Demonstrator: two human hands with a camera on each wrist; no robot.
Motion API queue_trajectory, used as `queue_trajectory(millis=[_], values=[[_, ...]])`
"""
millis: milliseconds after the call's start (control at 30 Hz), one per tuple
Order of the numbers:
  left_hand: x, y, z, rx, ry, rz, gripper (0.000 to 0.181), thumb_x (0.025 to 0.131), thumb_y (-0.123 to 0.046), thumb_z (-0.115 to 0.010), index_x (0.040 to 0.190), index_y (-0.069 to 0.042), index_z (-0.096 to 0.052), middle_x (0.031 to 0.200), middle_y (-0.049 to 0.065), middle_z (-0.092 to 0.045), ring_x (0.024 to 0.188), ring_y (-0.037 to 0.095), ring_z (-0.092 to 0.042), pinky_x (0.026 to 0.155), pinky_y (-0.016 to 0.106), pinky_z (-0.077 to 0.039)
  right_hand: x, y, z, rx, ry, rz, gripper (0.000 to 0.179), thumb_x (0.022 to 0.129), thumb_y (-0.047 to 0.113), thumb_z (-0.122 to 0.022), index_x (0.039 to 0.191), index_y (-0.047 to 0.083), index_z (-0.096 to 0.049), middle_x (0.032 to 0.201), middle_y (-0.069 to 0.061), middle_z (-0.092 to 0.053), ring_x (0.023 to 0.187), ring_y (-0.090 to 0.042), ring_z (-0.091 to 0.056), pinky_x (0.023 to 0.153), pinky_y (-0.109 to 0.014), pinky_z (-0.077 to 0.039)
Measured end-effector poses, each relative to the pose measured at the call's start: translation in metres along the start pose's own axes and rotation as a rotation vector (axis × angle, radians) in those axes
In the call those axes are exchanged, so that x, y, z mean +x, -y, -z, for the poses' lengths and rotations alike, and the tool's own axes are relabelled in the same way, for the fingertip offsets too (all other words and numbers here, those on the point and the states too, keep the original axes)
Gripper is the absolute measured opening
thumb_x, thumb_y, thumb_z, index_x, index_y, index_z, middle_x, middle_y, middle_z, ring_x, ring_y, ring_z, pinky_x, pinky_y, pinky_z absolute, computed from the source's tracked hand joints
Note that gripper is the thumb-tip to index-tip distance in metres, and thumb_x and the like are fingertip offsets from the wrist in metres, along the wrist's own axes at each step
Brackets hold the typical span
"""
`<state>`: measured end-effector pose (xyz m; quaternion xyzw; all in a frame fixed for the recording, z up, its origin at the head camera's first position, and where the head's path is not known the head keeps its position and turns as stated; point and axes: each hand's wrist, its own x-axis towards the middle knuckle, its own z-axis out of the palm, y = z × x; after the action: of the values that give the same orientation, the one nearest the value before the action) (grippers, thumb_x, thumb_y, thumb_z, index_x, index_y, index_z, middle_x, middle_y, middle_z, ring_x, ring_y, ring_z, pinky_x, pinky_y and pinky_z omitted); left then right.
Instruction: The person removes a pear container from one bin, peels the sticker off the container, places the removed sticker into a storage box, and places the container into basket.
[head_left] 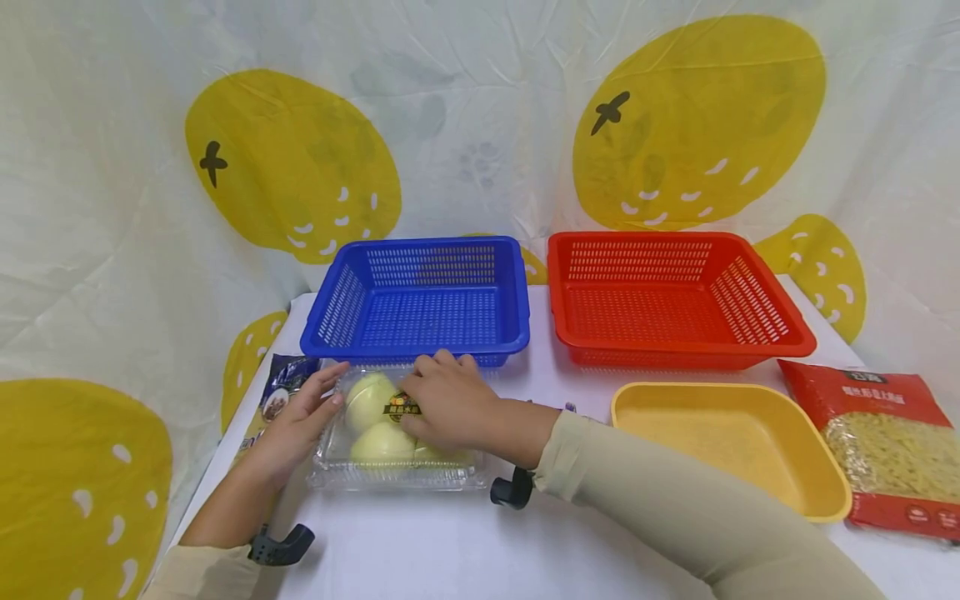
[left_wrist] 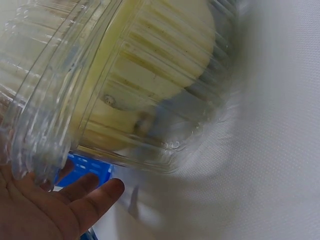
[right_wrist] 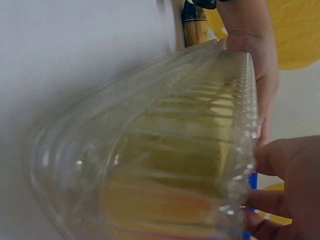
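On the left, a dark-topped bag [head_left: 292, 371] lies partly behind the left hand [head_left: 296, 435]. That hand's grip is apart: thumb and fingers spread, touching the left edge of the clear box [head_left: 397, 477]. The box rests on the tabletop [head_left: 420, 550], near and left, just in front of the blue basket [head_left: 416, 342]; it holds pale round fruit [head_left: 382, 443] and bears a dark label [head_left: 396, 408]. Over the lid's right part lies the right hand [head_left: 456, 406], its grip also apart, fingertips on top; how hard they press is difficult to judge. Farther right come the red basket [head_left: 682, 354], the yellow tray [head_left: 731, 508] nearer, and a red bag of pasta [head_left: 888, 454].

The thin plastic looks the weak point. Uneven pressing could buckle the lid or spring its rim, letting fruit roll. A leftward push might drive the box into the dark-topped bag; a far one, against the blue basket.
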<state>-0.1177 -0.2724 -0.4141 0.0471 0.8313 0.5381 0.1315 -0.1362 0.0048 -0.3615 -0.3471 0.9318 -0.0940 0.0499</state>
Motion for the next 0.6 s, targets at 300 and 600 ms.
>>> queue_trajectory(millis=[300, 600], values=[[0.0, 0.0, -0.001, 0.002, -0.005, 0.009, 0.059, 0.116, -0.038, -0.045, 0.17, -0.022, -0.026, 0.175, 0.023, -0.016, 0.158, 0.056, -0.014, 0.118, 0.079, -0.02, 0.01, 0.0, -0.002, 0.004, -0.044, -0.006, 0.03, 0.107, 0.039, -0.063, 0.133, 0.028, -0.075, 0.111, 0.008, -0.063, 0.098, -0.015, -0.049, 0.084, -0.035, -0.041], [0.0, -0.001, -0.001, -0.003, -0.008, 0.006, 0.058, 0.117, -0.036, -0.045, 0.17, -0.022, -0.027, 0.176, 0.022, -0.016, 0.158, 0.055, -0.013, 0.118, 0.079, -0.02, 0.017, -0.004, -0.002, 0.008, -0.064, 0.03, 0.019, 0.107, 0.028, -0.068, 0.122, 0.032, -0.078, 0.109, 0.012, -0.067, 0.093, -0.013, -0.05, 0.08, -0.03, -0.042]])
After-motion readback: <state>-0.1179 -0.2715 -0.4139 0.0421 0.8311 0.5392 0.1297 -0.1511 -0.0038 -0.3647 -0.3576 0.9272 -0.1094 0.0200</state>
